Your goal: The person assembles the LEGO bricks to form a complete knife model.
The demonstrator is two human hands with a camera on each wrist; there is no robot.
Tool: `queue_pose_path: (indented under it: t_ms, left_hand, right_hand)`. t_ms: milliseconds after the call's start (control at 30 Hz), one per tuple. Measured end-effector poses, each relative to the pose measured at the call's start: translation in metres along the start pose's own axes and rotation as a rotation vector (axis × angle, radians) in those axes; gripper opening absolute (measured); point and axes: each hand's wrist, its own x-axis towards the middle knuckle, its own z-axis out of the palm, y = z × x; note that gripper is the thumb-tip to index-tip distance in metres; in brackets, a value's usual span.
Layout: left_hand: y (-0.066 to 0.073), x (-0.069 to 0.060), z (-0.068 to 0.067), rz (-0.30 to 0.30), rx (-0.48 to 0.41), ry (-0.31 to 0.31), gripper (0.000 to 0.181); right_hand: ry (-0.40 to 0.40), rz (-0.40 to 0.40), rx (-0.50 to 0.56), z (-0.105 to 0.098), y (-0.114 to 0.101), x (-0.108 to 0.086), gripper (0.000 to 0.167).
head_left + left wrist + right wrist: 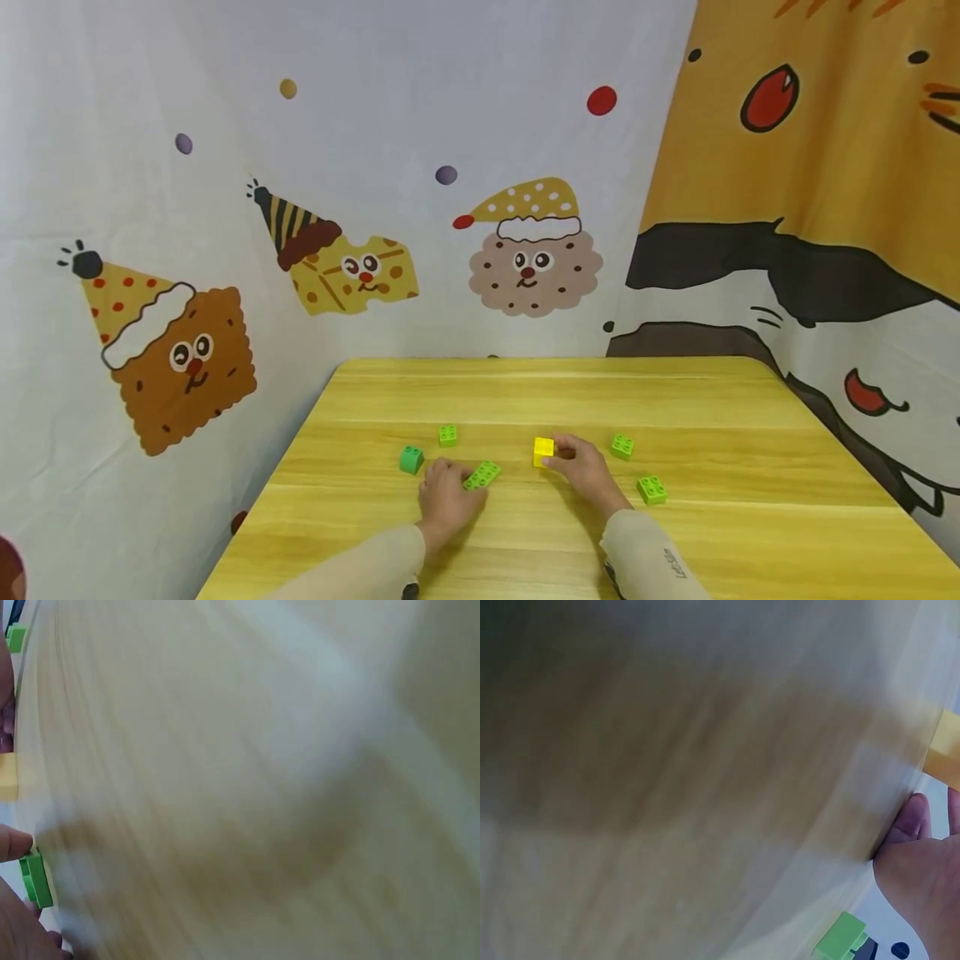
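My left hand (450, 498) pinches a long light-green brick (482, 475) between thumb and fingers, studs up, low over the table. In the left wrist view the thumb and fingers of that hand (22, 922) hold the green brick (37, 879) at the left edge. To the right, my right hand (585, 471) grips a yellow block (543, 452) by its right side. The right wrist view shows the yellow block (946, 750) at the right edge, with the right hand (922, 877) just below it.
On the wooden table (525, 533), a dark-green curved brick (411, 459) and a small light-green brick (447, 435) lie beyond the left hand. Two more light-green bricks (622, 446) (652, 489) are right of the right hand. A printed cloth (420, 125) hangs behind.
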Motion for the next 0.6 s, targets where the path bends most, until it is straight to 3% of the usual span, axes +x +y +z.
queue_pose_path:
  t_ms: [133,300,433,600]
  left_hand:
    - [-0.003,0.005,-0.009,0.043,-0.048,-0.071,0.033]
    - [-0.005,0.013,-0.018,0.075,-0.213,-0.189,0.031]
    - [-0.007,0.021,-0.022,0.072,-0.345,-0.287,0.03]
    - [-0.008,0.032,-0.025,0.057,-0.433,-0.39,0.033]
  right_hand:
    - [-0.012,-0.003,-0.005,-0.003,-0.002,-0.001,0.045]
    - [-0.049,-0.001,-0.009,-0.006,-0.002,-0.001,0.049]
    - [-0.069,0.007,-0.012,-0.007,-0.002,0.0,0.051]
    - [-0.079,0.03,-0.004,-0.008,-0.001,0.003,0.052]
